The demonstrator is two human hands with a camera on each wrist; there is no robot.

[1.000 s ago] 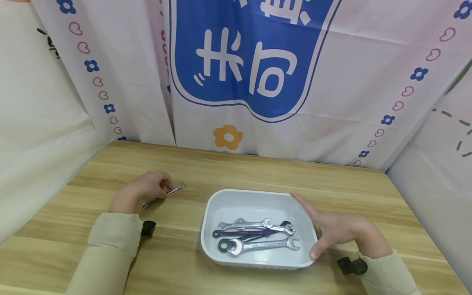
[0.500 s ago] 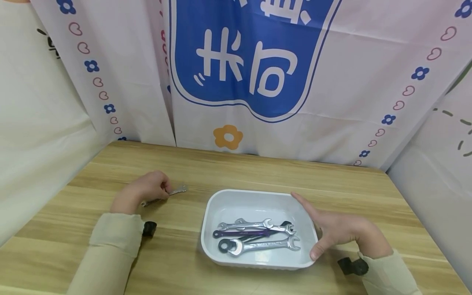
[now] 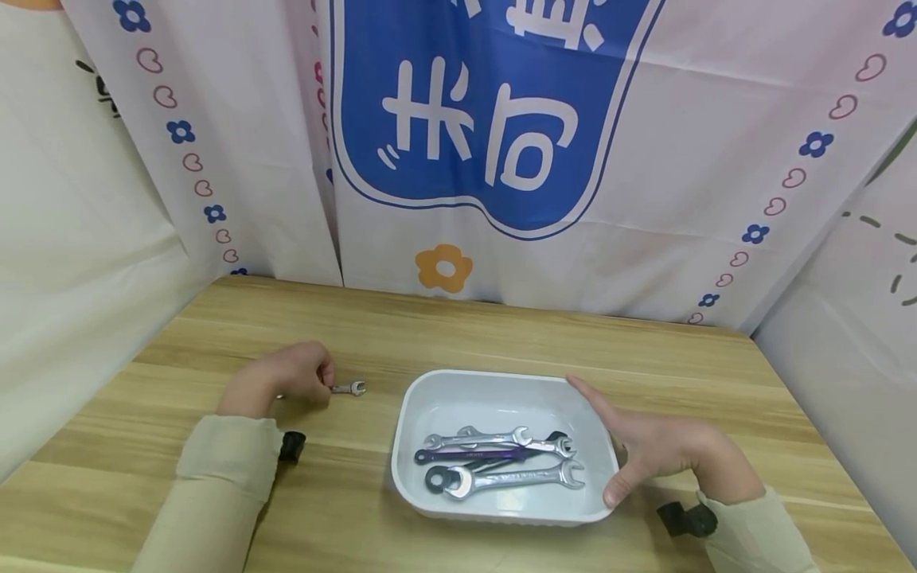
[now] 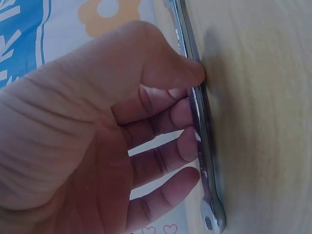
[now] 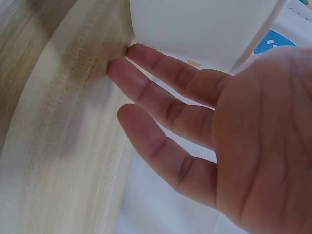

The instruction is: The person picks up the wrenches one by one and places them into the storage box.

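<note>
Left hand point(image 3: 282, 382) has lowered over the last second: the small wrench point(image 3: 349, 388) it carries was tilted with its open-jaw end raised off the wood, and now that end lies flat on the table point(image 3: 501, 334), a little nearer the person than before. Judged from this, the wrench has been set down on the table, to the left of the tray and apart from it, but not let go. In the left wrist view the thumb point(image 4: 170, 73) presses one side of the shank and the curled fingertips point(image 4: 187, 109) meet the other, so the pinch holds along the small wrench point(image 4: 202, 136), which sits edge-on against the wood. Left forearm lies across the table edge, sleeve to the wrist, knuckles up. Right hand point(image 3: 662, 446) unchanged in place: fingers straight and together, palm turned toward the white tray point(image 3: 494, 390), fingertips at its far right corner and thumb near the front right rim; it braces the tray, grasping nothing. The right wrist view shows the extended fingers point(image 5: 161, 97) alongside the tray wall point(image 5: 204, 29), index tip touching it. Inside the tray lie several wrenches point(image 3: 501, 461) in a loose overlapping bundle, chrome ones and a purple one point(image 3: 466, 454), all lengthwise across the floor. Behind the table hangs a printed cloth backdrop point(image 3: 487, 119).
</note>
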